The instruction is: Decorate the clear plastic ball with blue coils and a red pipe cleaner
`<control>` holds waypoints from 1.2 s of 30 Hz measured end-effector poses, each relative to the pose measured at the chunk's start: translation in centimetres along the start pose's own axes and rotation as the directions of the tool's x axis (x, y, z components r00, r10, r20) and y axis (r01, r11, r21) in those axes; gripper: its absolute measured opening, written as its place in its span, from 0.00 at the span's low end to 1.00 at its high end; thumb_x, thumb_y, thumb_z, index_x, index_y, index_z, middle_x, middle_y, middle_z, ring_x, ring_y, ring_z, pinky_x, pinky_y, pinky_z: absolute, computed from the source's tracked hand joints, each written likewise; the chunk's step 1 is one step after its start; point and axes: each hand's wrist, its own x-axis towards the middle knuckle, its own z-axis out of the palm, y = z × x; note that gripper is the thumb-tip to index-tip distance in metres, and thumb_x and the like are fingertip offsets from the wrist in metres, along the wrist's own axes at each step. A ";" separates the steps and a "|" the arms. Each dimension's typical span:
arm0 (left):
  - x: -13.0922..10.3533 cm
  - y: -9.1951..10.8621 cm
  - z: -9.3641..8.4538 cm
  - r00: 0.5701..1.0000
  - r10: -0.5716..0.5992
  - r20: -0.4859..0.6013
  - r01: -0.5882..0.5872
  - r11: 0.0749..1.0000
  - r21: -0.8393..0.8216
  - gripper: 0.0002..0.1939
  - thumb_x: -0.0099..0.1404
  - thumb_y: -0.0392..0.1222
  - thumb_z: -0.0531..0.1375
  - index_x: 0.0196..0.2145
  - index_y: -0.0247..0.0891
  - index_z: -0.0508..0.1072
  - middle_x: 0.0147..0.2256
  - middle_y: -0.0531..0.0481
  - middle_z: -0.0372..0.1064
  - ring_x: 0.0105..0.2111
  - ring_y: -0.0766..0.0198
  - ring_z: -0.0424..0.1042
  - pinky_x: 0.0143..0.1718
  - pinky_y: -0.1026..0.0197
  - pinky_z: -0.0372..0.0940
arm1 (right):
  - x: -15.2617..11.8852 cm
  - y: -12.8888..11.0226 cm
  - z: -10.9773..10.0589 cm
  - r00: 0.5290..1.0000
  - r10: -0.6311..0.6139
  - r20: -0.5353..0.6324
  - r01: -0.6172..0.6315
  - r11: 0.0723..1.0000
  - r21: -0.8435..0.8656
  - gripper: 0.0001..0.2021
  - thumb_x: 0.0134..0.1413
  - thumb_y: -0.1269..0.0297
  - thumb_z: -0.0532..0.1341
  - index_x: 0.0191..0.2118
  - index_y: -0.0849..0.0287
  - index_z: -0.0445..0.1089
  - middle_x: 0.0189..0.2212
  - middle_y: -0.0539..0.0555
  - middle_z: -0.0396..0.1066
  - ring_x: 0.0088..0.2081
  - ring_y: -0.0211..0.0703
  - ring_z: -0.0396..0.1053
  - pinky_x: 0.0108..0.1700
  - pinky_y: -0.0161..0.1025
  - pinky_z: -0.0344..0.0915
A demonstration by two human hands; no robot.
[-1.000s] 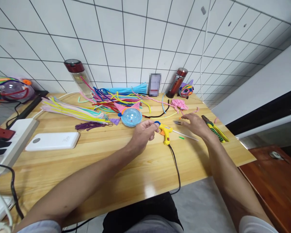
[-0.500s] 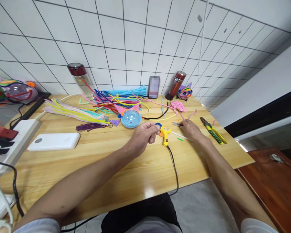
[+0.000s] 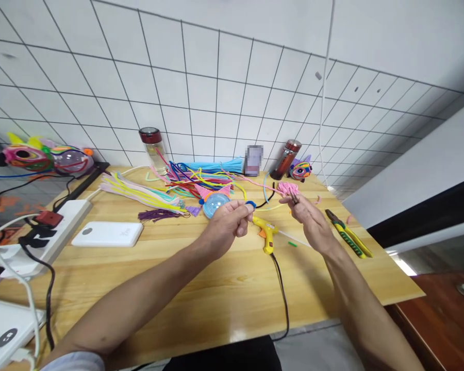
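My left hand (image 3: 229, 225) pinches a small dark blue fuzzy coil (image 3: 250, 205) between thumb and finger. Just right of it lies a yellow hot glue gun (image 3: 268, 233), with a white glue stick at its back. My right hand (image 3: 314, 222) is raised above the table, its fingers round small metal snips (image 3: 295, 198) that are mostly hidden. Behind these fingers is a bunch of pink pipe cleaner (image 3: 287, 188). A clear blue bowl-shaped piece (image 3: 213, 204) with pink pointed ears sits behind my left hand, partly covered by it.
Green-and-yellow pliers (image 3: 350, 234) lie right. Loose pipe cleaners (image 3: 139, 193) spread across the back left. A glass bottle (image 3: 153, 149), a phone (image 3: 253, 161) and a red flask (image 3: 286, 159) stand behind. A white power bank (image 3: 106, 234) and a power strip (image 3: 67, 226) are left.
My right hand has lifted from the table with the snips, which now point upward. My left hand still pinches the blue coil. The view has shifted, so things sit lower in it.
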 end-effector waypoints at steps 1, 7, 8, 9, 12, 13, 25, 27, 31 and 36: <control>-0.1 0.5 0.1 1.000 0.009 -0.002 -0.009 1.000 -0.012 0.22 0.51 0.51 0.75 0.24 0.36 0.68 0.22 0.58 0.66 0.13 0.78 0.54 0.19 0.67 0.49 | 0.4 -1.5 0.3 0.998 -0.059 0.001 0.059 0.998 -0.016 0.20 0.78 0.50 0.48 0.52 0.54 0.74 0.45 0.55 0.75 0.45 0.48 0.73 0.46 0.43 0.67; -0.9 2.7 0.2 0.999 0.047 0.008 -0.046 0.996 -0.071 0.23 0.51 0.51 0.76 0.25 0.36 0.67 0.23 0.59 0.66 0.14 0.79 0.55 0.18 0.68 0.48 | 2.5 -6.3 1.9 0.966 -0.251 0.059 0.257 0.957 -0.137 0.13 0.77 0.54 0.54 0.50 0.54 0.72 0.35 0.50 0.75 0.34 0.43 0.71 0.38 0.40 0.64; -1.0 2.9 0.2 0.999 0.047 0.012 -0.046 0.996 -0.078 0.23 0.52 0.52 0.76 0.25 0.36 0.67 0.23 0.59 0.66 0.14 0.79 0.55 0.19 0.68 0.48 | 2.8 -6.4 2.1 0.959 -0.275 0.067 0.281 0.950 -0.137 0.12 0.77 0.54 0.55 0.49 0.54 0.72 0.35 0.50 0.75 0.33 0.42 0.71 0.37 0.40 0.63; -1.1 3.1 0.2 0.999 0.045 0.017 -0.044 0.995 -0.087 0.24 0.52 0.52 0.76 0.25 0.36 0.67 0.23 0.59 0.66 0.14 0.80 0.55 0.19 0.68 0.48 | 3.0 -6.4 2.2 0.952 -0.298 0.074 0.305 0.942 -0.136 0.12 0.76 0.55 0.55 0.49 0.54 0.72 0.35 0.50 0.75 0.33 0.42 0.71 0.37 0.39 0.64; -1.2 3.2 0.1 0.999 0.029 0.043 -0.024 0.994 -0.106 0.24 0.52 0.52 0.76 0.26 0.36 0.67 0.23 0.59 0.65 0.14 0.80 0.54 0.19 0.68 0.47 | 3.4 -6.3 2.6 0.934 -0.344 0.095 0.356 0.922 -0.156 0.11 0.77 0.56 0.55 0.49 0.54 0.71 0.37 0.51 0.76 0.36 0.44 0.73 0.38 0.40 0.65; -1.2 3.2 0.1 0.998 0.025 0.051 -0.020 0.994 -0.109 0.24 0.52 0.51 0.76 0.26 0.36 0.67 0.23 0.60 0.65 0.14 0.80 0.54 0.19 0.68 0.47 | 3.4 -6.2 2.7 0.931 -0.352 0.100 0.365 0.916 -0.170 0.11 0.77 0.56 0.55 0.49 0.54 0.71 0.37 0.52 0.76 0.36 0.44 0.73 0.39 0.40 0.66; -1.2 3.2 0.1 0.996 -0.029 0.089 0.036 0.997 -0.071 0.23 0.54 0.52 0.74 0.26 0.37 0.66 0.22 0.60 0.64 0.15 0.79 0.52 0.19 0.67 0.45 | 3.2 -5.8 2.8 0.916 -0.369 0.158 0.393 0.905 -0.162 0.11 0.77 0.57 0.54 0.51 0.53 0.72 0.36 0.54 0.75 0.37 0.47 0.71 0.39 0.43 0.66; -1.2 3.2 0.2 0.995 -0.038 0.095 0.044 0.997 -0.066 0.23 0.54 0.52 0.74 0.27 0.37 0.65 0.22 0.60 0.64 0.15 0.79 0.52 0.20 0.67 0.45 | 3.2 -5.9 2.8 0.913 -0.379 0.151 0.400 0.903 -0.155 0.11 0.77 0.58 0.54 0.50 0.53 0.72 0.35 0.54 0.74 0.36 0.47 0.70 0.38 0.43 0.65; -1.2 3.1 0.2 0.993 -0.048 0.104 0.055 0.996 -0.069 0.24 0.53 0.52 0.75 0.27 0.37 0.65 0.22 0.60 0.64 0.15 0.79 0.52 0.20 0.67 0.45 | 3.3 -6.0 2.9 0.904 -0.404 0.138 0.421 0.896 -0.140 0.10 0.77 0.59 0.54 0.47 0.53 0.72 0.32 0.51 0.71 0.33 0.45 0.67 0.36 0.41 0.63; -1.1 3.0 -0.1 0.993 -0.052 0.106 0.059 0.996 -0.061 0.24 0.53 0.52 0.74 0.27 0.37 0.65 0.23 0.59 0.64 0.15 0.79 0.52 0.20 0.67 0.44 | 3.4 -6.1 2.9 0.908 -0.392 0.152 0.408 0.908 -0.093 0.11 0.78 0.58 0.54 0.44 0.53 0.72 0.31 0.50 0.71 0.32 0.43 0.67 0.36 0.40 0.63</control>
